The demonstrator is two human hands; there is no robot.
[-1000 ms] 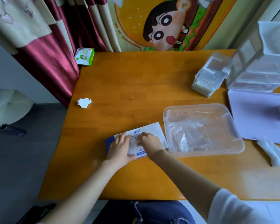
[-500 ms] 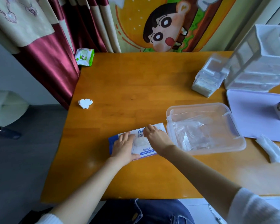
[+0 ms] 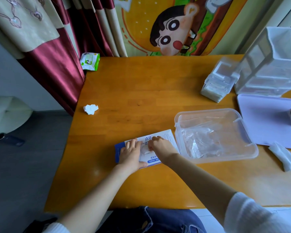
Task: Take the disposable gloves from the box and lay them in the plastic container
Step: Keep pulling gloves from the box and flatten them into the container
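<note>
A flat blue-and-white glove box [image 3: 166, 137] lies on the wooden table near its front edge. My left hand [image 3: 130, 154] presses flat on the box's left part, holding it down. The fingertips of my right hand [image 3: 160, 147] pinch at the opening in the middle of the box, where a bit of thin white glove [image 3: 145, 151] shows. Just right of the box stands the clear plastic container [image 3: 252, 148], open, with clear disposable gloves [image 3: 202, 140] lying crumpled inside.
A crumpled white tissue [image 3: 90, 109] lies at the table's left edge and a wipes pack [image 3: 89, 61] at the far-left corner. Clear drawer units [image 3: 272, 68] and a small stack of plastic boxes [image 3: 218, 83] stand far right, above a lilac board [image 3: 265, 121]. A folded white tissue [image 3: 283, 157] lies front right.
My right hand has shifted slightly left over the box opening and its fingers have closed on the glove there. The left hand stays pressed on the box.
</note>
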